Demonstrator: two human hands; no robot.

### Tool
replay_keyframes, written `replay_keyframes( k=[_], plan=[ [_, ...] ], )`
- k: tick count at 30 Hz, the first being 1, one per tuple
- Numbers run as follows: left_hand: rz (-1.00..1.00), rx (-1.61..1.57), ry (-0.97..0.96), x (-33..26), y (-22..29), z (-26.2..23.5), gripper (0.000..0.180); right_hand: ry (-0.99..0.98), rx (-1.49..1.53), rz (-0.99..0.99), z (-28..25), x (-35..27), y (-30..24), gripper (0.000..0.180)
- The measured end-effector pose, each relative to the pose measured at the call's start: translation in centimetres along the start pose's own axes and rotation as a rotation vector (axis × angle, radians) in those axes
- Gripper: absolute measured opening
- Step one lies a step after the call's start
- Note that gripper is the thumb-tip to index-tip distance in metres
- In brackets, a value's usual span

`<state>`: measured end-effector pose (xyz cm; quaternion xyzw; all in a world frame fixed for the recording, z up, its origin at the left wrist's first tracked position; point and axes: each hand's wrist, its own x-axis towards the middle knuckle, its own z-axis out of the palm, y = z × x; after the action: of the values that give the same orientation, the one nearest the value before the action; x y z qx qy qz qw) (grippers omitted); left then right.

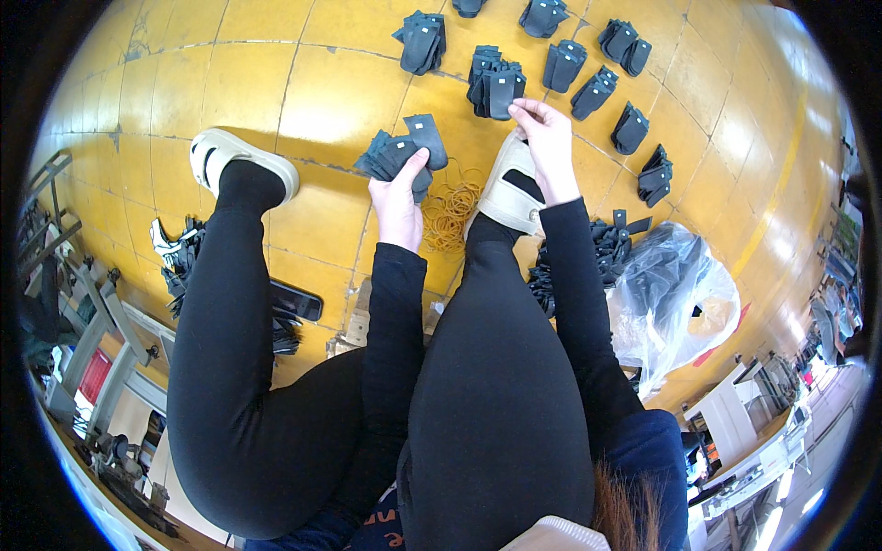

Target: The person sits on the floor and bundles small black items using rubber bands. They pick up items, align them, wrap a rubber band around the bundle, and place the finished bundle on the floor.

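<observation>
My left hand [401, 191] grips a fanned bunch of dark grey cut pieces [390, 154], thumb on top. The pieces look flat and rounded at one end, and one bears a small pale label. My right hand [544, 129] has thumb and forefinger pinched at the lower corner of a labelled dark piece [502, 90]. That piece lies on, or just above, a pile of like pieces [483, 64]; I cannot tell which. Between my hands, beside my right shoe, lies a heap of yellowish rubber bands [450, 213].
Several dark stacks, such as one stack [423, 44], stand on the yellow tiled floor [340, 87]. My beige shoes [241, 158] flank the work. At right lie loose dark pieces [611, 248] and a clear plastic bag [675, 294]. A phone [296, 300] rests by my left leg.
</observation>
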<state>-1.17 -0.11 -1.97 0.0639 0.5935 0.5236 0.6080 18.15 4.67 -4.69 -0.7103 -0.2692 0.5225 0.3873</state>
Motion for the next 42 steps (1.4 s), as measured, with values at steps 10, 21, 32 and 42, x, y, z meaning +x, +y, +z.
replay_keyframes(
  k=[10, 21, 32, 42],
  plan=[
    [-0.032, 0.021, -0.052, -0.6, 0.2, 0.7, 0.016, 0.026, -0.052, -0.101, 0.2, 2.5, 1.4, 0.021],
    [-0.139, -0.041, -0.082, -0.5, 0.0, 0.5, 0.021, -0.141, -0.247, -0.168, 0.5, -2.0, -0.9, 0.023],
    [-0.355, -0.331, -0.408, -1.4, 1.5, 1.1, 0.041, -0.343, 0.194, 0.027, 1.2, -6.2, -2.4, 0.021],
    [-0.171, -0.103, -0.296, -1.4, 0.7, 1.5, 0.028, -0.296, 0.132, 0.055, 0.5, -7.7, -3.2, 0.023]
  ],
)
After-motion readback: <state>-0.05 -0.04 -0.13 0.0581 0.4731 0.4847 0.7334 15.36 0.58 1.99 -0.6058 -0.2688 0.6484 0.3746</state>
